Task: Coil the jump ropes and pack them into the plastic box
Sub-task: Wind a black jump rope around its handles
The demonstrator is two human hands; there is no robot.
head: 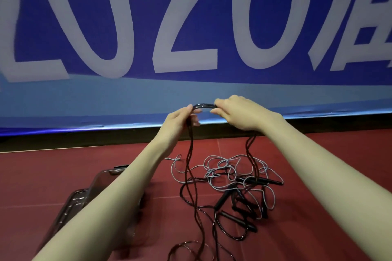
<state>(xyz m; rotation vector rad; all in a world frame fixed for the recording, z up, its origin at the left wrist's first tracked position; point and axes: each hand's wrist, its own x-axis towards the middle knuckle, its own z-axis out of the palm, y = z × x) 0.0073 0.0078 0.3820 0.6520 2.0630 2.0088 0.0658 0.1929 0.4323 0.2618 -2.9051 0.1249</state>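
Early stage: left hand [184, 117] and right hand [237, 115] both gripped dark rope [203, 105], held up. Grey rope [220, 165] tangled on floor [318, 176]. Box [99, 184] looked unfilled; all packing left.

A dark blue fabric banner [233, 17] with large pale grey lettering fills the wall, its lower band lighter blue. Below it runs a black strip [63, 140], then dark red tiled floor [318, 176].
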